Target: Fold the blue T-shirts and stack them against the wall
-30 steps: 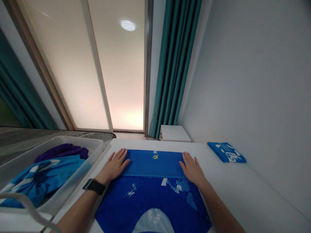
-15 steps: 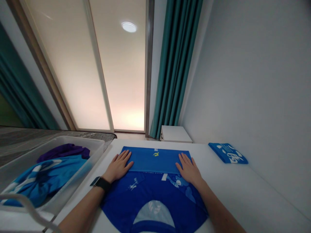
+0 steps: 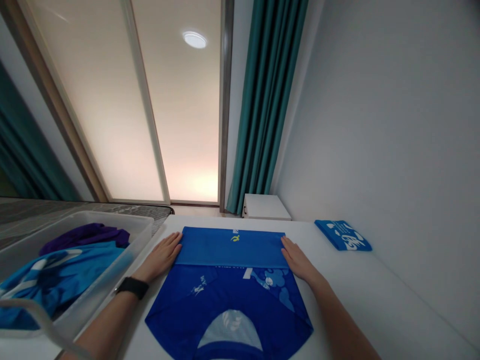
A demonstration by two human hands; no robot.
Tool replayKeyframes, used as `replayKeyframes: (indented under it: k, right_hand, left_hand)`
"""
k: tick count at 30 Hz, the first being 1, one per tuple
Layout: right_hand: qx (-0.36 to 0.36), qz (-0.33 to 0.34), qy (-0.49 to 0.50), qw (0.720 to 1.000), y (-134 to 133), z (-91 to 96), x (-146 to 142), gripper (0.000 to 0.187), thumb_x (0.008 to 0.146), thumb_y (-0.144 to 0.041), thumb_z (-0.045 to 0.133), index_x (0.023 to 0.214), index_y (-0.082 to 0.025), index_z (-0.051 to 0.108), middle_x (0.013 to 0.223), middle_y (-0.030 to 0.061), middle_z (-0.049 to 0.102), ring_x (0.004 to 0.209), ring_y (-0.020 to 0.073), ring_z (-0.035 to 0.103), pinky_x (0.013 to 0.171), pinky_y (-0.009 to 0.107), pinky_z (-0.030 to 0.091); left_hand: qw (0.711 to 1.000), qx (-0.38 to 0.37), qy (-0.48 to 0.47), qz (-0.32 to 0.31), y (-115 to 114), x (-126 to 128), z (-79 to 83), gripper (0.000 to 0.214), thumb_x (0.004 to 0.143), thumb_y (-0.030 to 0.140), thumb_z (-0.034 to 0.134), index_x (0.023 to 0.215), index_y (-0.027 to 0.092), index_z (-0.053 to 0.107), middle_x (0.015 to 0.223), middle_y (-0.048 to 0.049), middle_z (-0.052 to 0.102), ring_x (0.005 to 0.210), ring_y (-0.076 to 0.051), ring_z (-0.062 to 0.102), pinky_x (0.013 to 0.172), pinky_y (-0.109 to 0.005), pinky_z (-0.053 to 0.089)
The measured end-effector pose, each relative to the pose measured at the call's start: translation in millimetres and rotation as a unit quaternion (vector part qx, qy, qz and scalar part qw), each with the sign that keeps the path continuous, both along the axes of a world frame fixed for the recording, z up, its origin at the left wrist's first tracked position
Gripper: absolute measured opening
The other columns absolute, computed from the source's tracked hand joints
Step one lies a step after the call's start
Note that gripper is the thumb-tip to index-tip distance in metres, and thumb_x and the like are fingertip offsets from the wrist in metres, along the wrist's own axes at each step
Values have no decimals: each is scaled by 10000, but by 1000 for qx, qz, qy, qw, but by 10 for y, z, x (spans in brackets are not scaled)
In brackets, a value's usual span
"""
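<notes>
A blue shirt (image 3: 228, 300) lies spread on the white table (image 3: 375, 310), its far part folded over into a lighter blue band (image 3: 232, 248). My left hand (image 3: 159, 257) lies flat and open at the band's left edge, fingers stretched out; a black watch sits on that wrist. My right hand (image 3: 298, 261) lies flat and open at the band's right edge. Both hands touch the cloth and hold nothing.
A clear plastic bin (image 3: 112, 280) at the left holds blue and purple clothes (image 3: 63, 270). A folded blue shirt (image 3: 343, 235) lies at the back right near the wall. A small white cabinet (image 3: 266, 206) stands beyond the table, by teal curtains.
Both hands slid outward from on top of the folded band to its left and right edges. The view shifted slightly.
</notes>
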State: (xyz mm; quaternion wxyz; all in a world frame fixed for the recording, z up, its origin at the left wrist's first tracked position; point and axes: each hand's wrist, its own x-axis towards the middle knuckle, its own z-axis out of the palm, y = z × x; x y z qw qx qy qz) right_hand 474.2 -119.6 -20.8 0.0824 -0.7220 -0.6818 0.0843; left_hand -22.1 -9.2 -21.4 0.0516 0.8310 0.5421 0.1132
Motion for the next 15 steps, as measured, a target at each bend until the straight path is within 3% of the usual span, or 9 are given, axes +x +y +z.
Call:
replayKeyframes:
  k: [4, 9, 15]
  right_hand:
    - [7, -8, -25, 1000, -14, 1, -59, 575, 997, -395, 191, 1506, -158, 314, 1578, 91, 257, 1456, 198, 217, 1185, 464, 135]
    - [54, -3, 24, 998, -10, -7, -25, 575, 988, -385, 195, 1490, -150, 349, 1559, 122, 297, 1445, 233, 250, 1166, 521, 190]
    - [89, 35, 45, 994, -59, 119, -202, 584, 993, -413, 201, 1485, -142, 362, 1546, 130, 321, 1440, 240, 265, 1177, 530, 159]
  left_hand:
    - [1000, 11, 1, -2, -6, 20, -26, 597, 967, 414, 236, 1440, 104, 428, 1513, -123, 409, 1414, -245, 346, 1182, -399, 243]
    - [998, 25, -66, 1, 20, -6, -6, 591, 966, 445, 272, 1417, 113, 460, 1467, -122, 476, 1365, -260, 427, 1159, -426, 302]
    - [990, 52, -97, -86, -137, 138, 162, 586, 983, 509, 282, 1407, 166, 496, 1496, -94, 438, 1383, -260, 402, 1161, -462, 302]
